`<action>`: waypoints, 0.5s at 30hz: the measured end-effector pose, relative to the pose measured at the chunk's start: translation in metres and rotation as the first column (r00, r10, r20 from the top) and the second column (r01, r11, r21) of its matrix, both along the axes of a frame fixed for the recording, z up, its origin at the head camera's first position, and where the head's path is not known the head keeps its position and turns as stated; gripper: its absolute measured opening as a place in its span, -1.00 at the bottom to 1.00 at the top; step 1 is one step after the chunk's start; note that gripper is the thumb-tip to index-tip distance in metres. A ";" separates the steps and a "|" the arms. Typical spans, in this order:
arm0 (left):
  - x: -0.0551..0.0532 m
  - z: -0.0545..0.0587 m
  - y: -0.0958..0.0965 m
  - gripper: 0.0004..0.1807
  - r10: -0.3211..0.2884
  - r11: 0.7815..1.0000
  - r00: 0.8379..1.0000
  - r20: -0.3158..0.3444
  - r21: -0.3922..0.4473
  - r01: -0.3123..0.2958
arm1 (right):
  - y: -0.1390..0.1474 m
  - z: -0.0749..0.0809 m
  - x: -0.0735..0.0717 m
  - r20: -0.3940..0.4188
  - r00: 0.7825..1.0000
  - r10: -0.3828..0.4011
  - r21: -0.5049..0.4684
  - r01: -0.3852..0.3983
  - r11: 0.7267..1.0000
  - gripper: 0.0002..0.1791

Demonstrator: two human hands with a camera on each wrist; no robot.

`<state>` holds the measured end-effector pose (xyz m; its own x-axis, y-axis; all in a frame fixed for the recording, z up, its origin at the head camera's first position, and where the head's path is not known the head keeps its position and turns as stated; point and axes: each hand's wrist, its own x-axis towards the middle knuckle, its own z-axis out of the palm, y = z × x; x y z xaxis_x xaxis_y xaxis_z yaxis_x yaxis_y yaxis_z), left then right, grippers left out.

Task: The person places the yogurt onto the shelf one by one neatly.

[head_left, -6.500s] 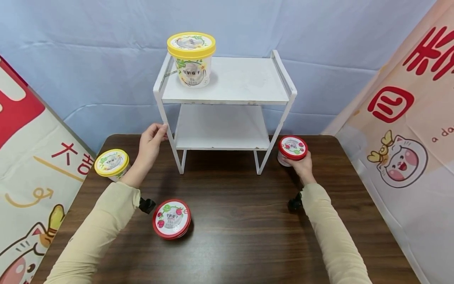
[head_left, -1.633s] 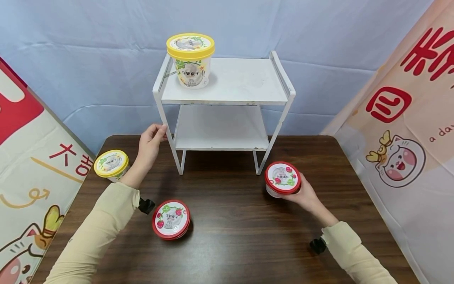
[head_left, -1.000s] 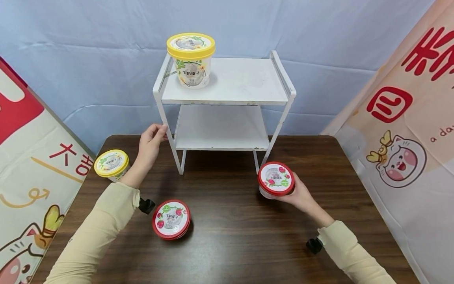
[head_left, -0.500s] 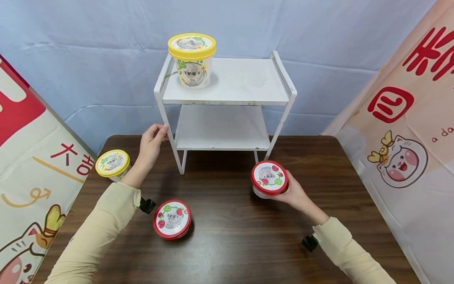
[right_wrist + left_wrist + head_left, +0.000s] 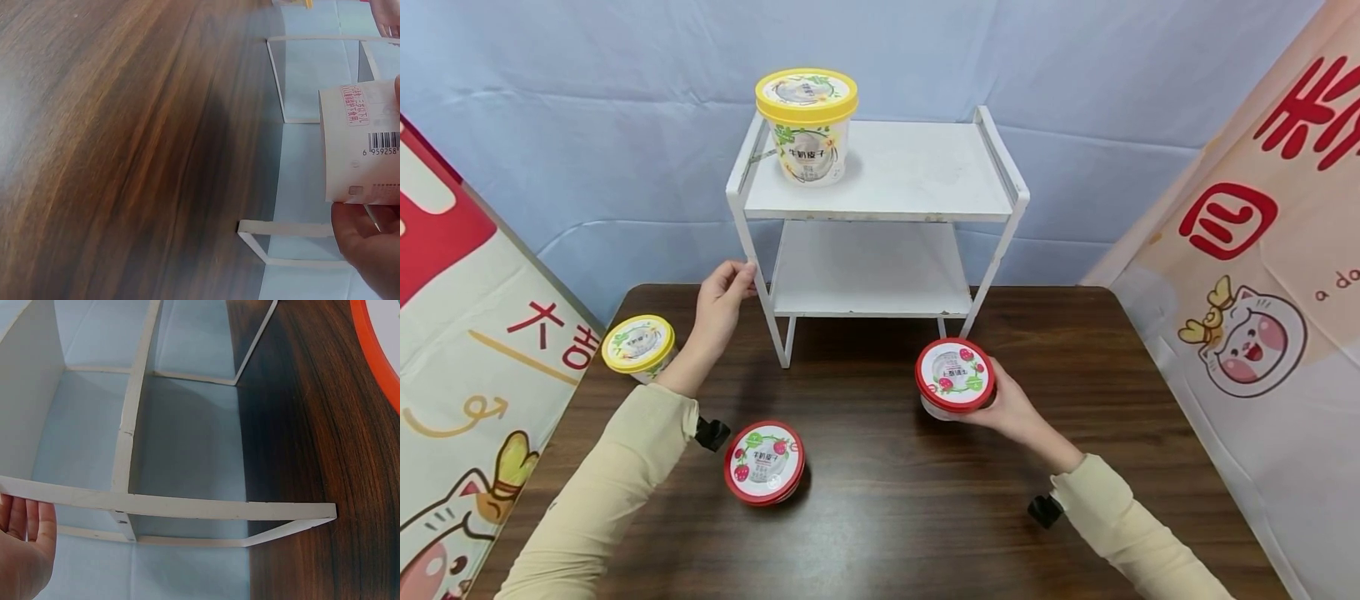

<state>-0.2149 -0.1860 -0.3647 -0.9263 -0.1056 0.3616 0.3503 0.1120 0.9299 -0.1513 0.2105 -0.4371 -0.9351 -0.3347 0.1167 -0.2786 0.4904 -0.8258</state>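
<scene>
In the head view my right hand [image 5: 1011,408] grips a paper tub with a red strawberry-print lid [image 5: 955,375], held upright in front of the shelf's right front leg. The right wrist view shows the barcode side of this tub [image 5: 365,150], with fingers [image 5: 359,228] at its base. My left hand [image 5: 718,304] holds the left front leg of a white two-tier shelf [image 5: 895,171]. Fingertips [image 5: 45,519] meet that leg in the left wrist view; the thumb is out of sight there. A yellow-lidded tub [image 5: 808,133] stands on the top tier's left side.
A second red-lidded tub [image 5: 764,463] stands on the dark wooden table [image 5: 880,517], near my left forearm. Another yellow-lidded tub [image 5: 638,346] is at the table's left edge, partly behind that forearm. Pale blue cloth [image 5: 625,150] hangs behind, with printed banners on both sides.
The red-lidded tub in my right hand has come from right of the shelf, first towards me, then leftwards. My left hand stays at the shelf leg.
</scene>
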 end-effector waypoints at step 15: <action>0.001 0.000 -0.001 -0.85 -0.001 1.000 1.000 -0.007 -0.010 0.001 | -0.030 0.036 0.013 0.037 0.999 0.032 -0.025 -0.031 0.999 -0.07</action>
